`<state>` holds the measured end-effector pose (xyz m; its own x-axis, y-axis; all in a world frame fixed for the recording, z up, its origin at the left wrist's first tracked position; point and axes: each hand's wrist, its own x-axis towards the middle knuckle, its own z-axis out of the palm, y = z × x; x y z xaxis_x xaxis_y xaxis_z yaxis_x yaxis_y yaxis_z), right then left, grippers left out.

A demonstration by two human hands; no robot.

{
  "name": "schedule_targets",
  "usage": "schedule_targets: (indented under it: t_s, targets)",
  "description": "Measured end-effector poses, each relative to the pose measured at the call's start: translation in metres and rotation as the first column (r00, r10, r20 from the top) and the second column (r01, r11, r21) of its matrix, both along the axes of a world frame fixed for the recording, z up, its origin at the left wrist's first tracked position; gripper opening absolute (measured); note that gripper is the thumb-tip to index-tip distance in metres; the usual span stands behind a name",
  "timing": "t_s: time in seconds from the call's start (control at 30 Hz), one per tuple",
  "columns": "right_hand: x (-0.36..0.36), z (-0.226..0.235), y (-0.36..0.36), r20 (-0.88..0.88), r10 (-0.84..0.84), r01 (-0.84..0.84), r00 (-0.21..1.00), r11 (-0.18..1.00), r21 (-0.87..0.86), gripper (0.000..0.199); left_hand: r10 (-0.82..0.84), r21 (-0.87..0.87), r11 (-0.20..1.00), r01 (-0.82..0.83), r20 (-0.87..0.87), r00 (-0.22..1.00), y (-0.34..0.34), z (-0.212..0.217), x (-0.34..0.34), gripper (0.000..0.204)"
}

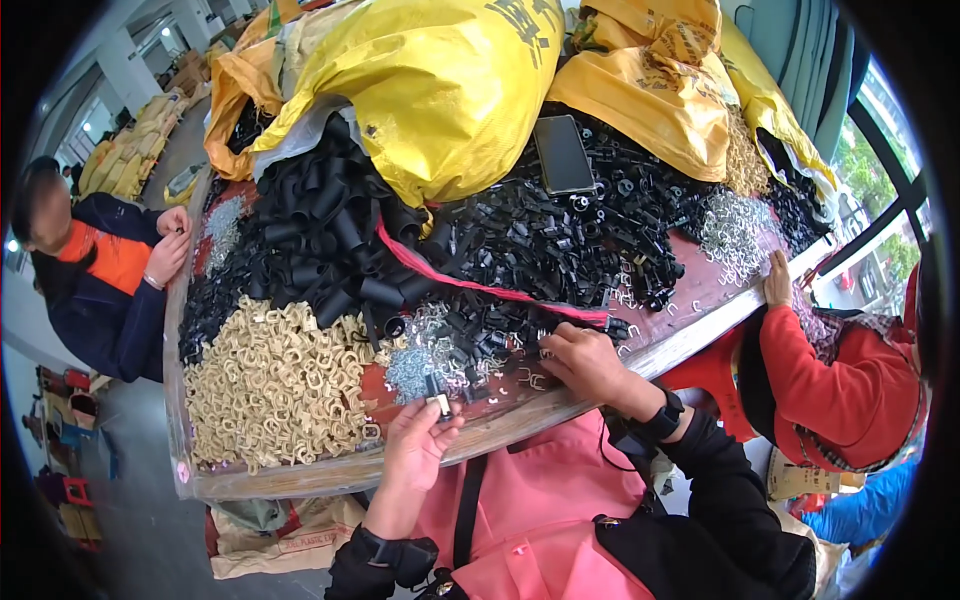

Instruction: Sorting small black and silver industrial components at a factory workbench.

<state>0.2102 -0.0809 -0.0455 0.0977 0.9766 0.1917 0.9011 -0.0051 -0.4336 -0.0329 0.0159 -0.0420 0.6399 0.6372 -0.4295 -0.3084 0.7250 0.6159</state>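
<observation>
Over the table's near edge, my left hand (pixel 420 440) pinches a small black plastic part with a cream-coloured piece (pixel 441 404) on it. My right hand (pixel 590 362) is bent down at the near edge of the black parts, its fingertips drawn together; what they hold, if anything, I cannot make out. Close to those fingers lie small silvery U-shaped clips (pixel 530 378) and loose black plastic parts (pixel 560 250). Between my hands is a small heap of bluish-silver screws or pins (pixel 408 374). Left of my left hand spreads a big heap of cream-coloured ring-like pieces (pixel 280 390).
Black tube pieces (pixel 325 220) are piled behind the cream heap. A pink-red strap (pixel 460 282) crosses the black parts. Beyond are a phone (pixel 563 155) and yellow sacks (pixel 430 90). People sit at left (pixel 100 270) and right (pixel 850 390). A wooden rim (pixel 330 480) edges the table.
</observation>
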Motion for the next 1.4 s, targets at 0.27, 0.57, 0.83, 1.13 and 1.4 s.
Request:
schedule_targets:
  t_s: [0.27, 0.57, 0.83, 1.13, 1.4]
  targets:
    - [-0.008, -0.007, 0.018, 0.219, -0.040, 0.042, 0.975, 0.999, -0.006, 0.022, 0.015, -0.047, 0.999, -0.013, 0.045, 0.999, 0.006, -0.007, -0.019, 0.019]
    - [-0.003, -0.017, 0.025, 0.162, -0.007, -0.008, 0.987, 0.996, 0.090, 0.014, -0.008, -0.070, 0.998, 0.009, 0.020, 1.000, 0.006, -0.007, -0.019, 0.018]
    - [-0.004, 0.006, 0.011, -0.728, -0.164, 0.108, 0.666, 0.986, -0.123, 0.005, -0.065, -0.019, 0.998, 0.064, -0.025, 0.998, -0.002, -0.002, 0.002, 0.019]
    - [-0.016, 0.004, -0.010, -0.994, -0.088, -0.134, 0.071, 0.986, -0.097, 0.016, -0.212, 0.028, 0.976, 0.215, -0.072, 0.975, -0.015, 0.009, 0.032, 0.018]
    - [-0.023, 0.003, -0.015, -0.996, 0.088, -0.226, 0.026, 0.971, 0.080, 0.019, -0.250, 0.033, 0.967, 0.253, -0.084, 0.965, -0.025, 0.017, 0.040, 0.018]
